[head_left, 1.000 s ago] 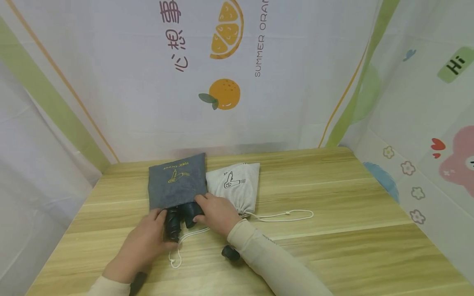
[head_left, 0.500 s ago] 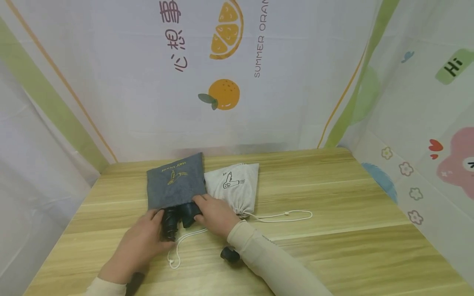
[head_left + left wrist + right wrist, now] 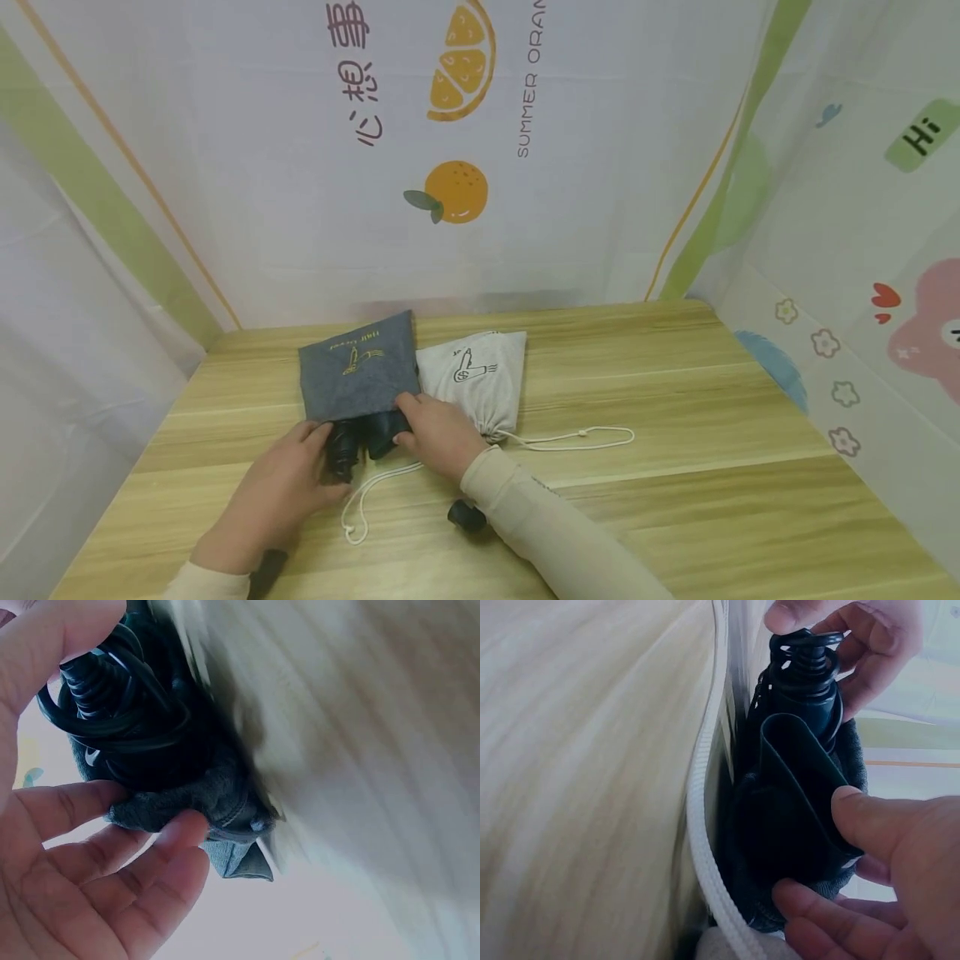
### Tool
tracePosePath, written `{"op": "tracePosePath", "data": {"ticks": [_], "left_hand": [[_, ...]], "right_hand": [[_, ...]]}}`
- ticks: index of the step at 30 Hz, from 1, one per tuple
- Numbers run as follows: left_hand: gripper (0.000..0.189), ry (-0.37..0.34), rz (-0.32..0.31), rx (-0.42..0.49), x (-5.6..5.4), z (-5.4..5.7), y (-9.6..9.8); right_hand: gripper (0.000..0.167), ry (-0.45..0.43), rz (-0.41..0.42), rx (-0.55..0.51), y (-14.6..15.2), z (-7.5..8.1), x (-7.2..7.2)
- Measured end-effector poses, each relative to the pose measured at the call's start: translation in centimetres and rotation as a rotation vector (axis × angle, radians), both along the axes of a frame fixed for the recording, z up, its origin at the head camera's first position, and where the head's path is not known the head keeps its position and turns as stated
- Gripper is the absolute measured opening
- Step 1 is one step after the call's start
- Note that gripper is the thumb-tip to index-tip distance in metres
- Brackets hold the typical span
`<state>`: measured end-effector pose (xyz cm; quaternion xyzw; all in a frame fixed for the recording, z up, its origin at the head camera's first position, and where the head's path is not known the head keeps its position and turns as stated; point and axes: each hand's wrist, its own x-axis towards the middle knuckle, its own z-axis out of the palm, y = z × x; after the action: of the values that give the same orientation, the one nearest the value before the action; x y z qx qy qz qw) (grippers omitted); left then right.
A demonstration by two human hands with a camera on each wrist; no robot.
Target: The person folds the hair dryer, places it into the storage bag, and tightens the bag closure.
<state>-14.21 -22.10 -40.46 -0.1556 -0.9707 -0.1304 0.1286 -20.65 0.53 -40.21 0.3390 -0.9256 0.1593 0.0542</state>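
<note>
A dark grey cloth bag (image 3: 352,379) with a yellow hair-dryer print lies at the back left of the table. From its mouth a black hair dryer (image 3: 384,435) sticks out: its wide nozzle (image 3: 795,754) and its coiled power cord (image 3: 142,705) show, the rest is hidden. My left hand (image 3: 270,492) holds the left side of the mouth, thumb by the cord, fingers on the cloth rim. My right hand (image 3: 442,433) grips the right side, its thumb against the nozzle's edge and its fingers along the bag.
A pale drawstring bag (image 3: 480,375) lies right of the grey one, its white cord (image 3: 592,446) trailing. A short black cylinder (image 3: 467,517) sits near my right sleeve. Another dark object (image 3: 267,575) is partly hidden by my left wrist. White printed curtains surround the wooden table (image 3: 675,400).
Slightly less of the dryer and its cord shows beyond the bag's mouth. My left hand has shifted a little to the left; my right hand stays nearly in place.
</note>
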Motion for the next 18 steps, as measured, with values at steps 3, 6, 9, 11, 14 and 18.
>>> {"op": "tracePosePath", "data": {"ticks": [3,6,9,11,14,18], "left_hand": [[0.084,0.005,-0.001,0.006,0.03,0.22,-0.05],[0.082,0.010,-0.002,0.010,0.06,0.47,-0.08],[0.081,0.015,-0.008,0.014,0.07,0.70,-0.10],[0.079,0.020,-0.015,0.022,0.07,0.79,-0.14],[0.079,0.031,-0.025,0.042,0.07,0.83,-0.26],[0.076,0.044,-0.038,0.058,0.09,0.84,-0.40]], "right_hand": [[0.040,0.013,-0.005,-0.007,-0.01,0.00,-0.02],[0.037,0.032,-0.007,-0.013,0.01,0.00,-0.08],[0.033,0.053,-0.008,-0.022,0.05,0.00,-0.16],[0.031,0.068,-0.007,-0.028,0.09,-0.01,-0.19],[0.031,0.086,-0.009,-0.036,0.13,0.00,-0.18],[0.033,0.097,-0.022,-0.041,0.11,0.04,-0.11]]}}
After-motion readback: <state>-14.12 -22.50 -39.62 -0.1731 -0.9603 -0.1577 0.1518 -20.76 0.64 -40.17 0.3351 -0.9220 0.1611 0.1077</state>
